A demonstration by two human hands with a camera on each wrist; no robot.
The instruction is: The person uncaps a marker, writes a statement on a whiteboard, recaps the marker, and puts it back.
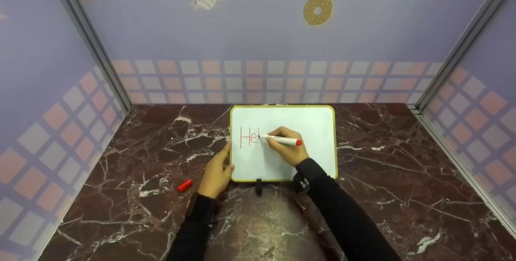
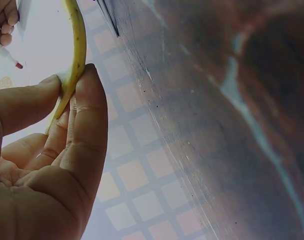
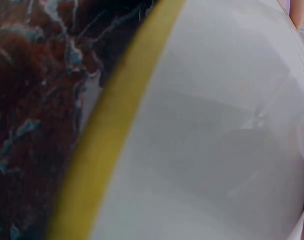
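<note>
A whiteboard (image 1: 282, 116) with a yellow rim stands upright on the table, on small black feet (image 1: 259, 186). Red writing (image 1: 248, 136), "He" and one more upright stroke, covers its left part. My right hand (image 1: 293, 153) grips a white marker (image 1: 280, 139) with a red end, its tip at that last stroke. At the left edge my left hand (image 1: 215, 176) pinches the yellow rim (image 2: 78, 42) between thumb and fingers, as the left wrist view shows. A red marker cap (image 1: 185, 185) lies on the table left of that hand. The right wrist view shows mostly the board's surface (image 3: 192, 150).
The dark red marbled table (image 1: 153, 208) runs back to a purple wall (image 1: 258, 39) with a checked band. Side walls with grey metal corner posts (image 1: 86, 35) close in the left and right.
</note>
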